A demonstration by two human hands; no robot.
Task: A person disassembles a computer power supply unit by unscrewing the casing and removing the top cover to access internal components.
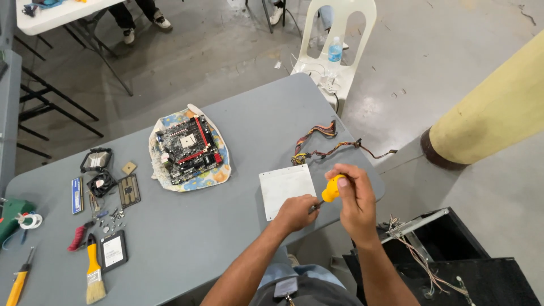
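At near edge of grey surface: right hand gripping yellow-handled screwdriver, left hand pinching its shaft, touching white square plate. Motherboard on cloth, well apart.

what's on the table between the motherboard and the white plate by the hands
In the head view, nothing: only bare grey table separates the motherboard, on its patterned cloth, from the white plate.

My right hand grips a yellow screwdriver; my left hand pinches its tip, beside a white panel.
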